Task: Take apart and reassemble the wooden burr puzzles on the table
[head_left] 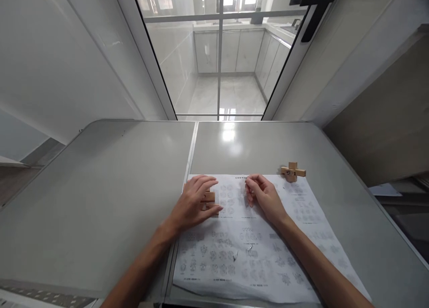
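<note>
the wooden block cluster (292, 172), cross-shaped, sits at the far right edge of the printed diagram sheet (263, 272) and looks joined already; the wooden blocks (209, 196) under the left hand (191, 201) seem left to work on. that hand spans them, thumb and fingers parted, its grip hidden; the right hand (266, 200) curls with fingertips together, anything inside unclear. two small slivers (235, 256) lie nearer on the sheet, and the left hand blocks the view of the blocks
</note>
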A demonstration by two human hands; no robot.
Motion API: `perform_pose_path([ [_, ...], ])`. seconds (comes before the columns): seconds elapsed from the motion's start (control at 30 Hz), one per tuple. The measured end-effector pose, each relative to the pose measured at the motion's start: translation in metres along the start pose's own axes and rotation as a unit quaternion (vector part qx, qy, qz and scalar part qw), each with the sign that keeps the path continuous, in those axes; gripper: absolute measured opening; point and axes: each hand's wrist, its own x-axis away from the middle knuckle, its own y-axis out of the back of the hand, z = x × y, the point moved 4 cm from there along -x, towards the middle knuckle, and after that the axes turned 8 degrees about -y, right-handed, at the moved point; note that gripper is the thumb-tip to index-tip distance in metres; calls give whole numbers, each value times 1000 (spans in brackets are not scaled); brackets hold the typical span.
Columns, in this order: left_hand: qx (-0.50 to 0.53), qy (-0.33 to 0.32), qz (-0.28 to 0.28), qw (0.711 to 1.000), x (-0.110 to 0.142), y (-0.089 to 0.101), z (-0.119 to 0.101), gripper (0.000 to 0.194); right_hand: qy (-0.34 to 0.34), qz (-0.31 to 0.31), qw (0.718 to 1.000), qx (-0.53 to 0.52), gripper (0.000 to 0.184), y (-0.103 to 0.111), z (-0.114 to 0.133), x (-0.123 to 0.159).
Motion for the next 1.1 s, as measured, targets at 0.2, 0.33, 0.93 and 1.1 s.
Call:
perform_pose_path([
  [0.2, -53, 55, 46, 996, 41, 25, 22, 99, 27, 11, 996, 81, 33, -6, -1, 3],
  [0.33, -56, 97, 34, 993, 54, 30, 31, 92, 54, 5, 984, 169, 30, -10, 0, 6],
  [0.93, -54, 73, -20, 996, 9, -21, -1, 76, 198, 41, 925, 321, 12, -24, 6, 17],
  [1.1, -1, 71, -10, 997, 2, -19, 11, 76, 179, 31, 927, 327, 7, -18, 5, 14],
])
